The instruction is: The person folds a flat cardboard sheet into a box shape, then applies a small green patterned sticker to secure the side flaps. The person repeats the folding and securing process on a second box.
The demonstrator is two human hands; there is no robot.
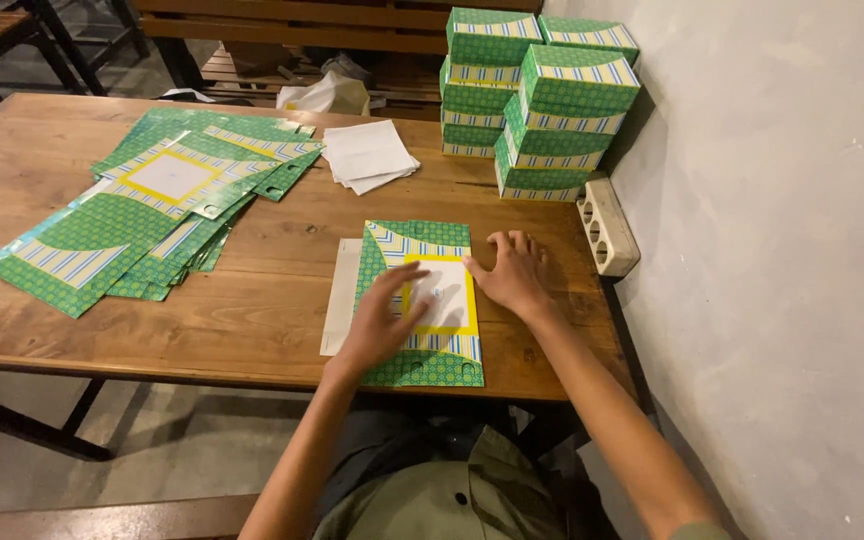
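Note:
A flat green cardboard box blank [420, 243] with striped borders and a yellow-framed white panel lies on the wooden table [252, 320] in front of me. My left hand [382, 320] presses flat on its lower left part, fingers spread toward the white panel. My right hand [512, 272] rests palm down on the blank's right edge, fingers splayed on the wood. Neither hand grips anything. A white flap or sheet [340, 295] sticks out from under the blank's left side.
A spread pile of flat green box blanks [142, 210] covers the table's left. White paper sheets [364, 152] lie at the back centre. Several folded green boxes [537, 100] are stacked in the back right corner by the wall. A beige power strip [607, 225] lies beside them.

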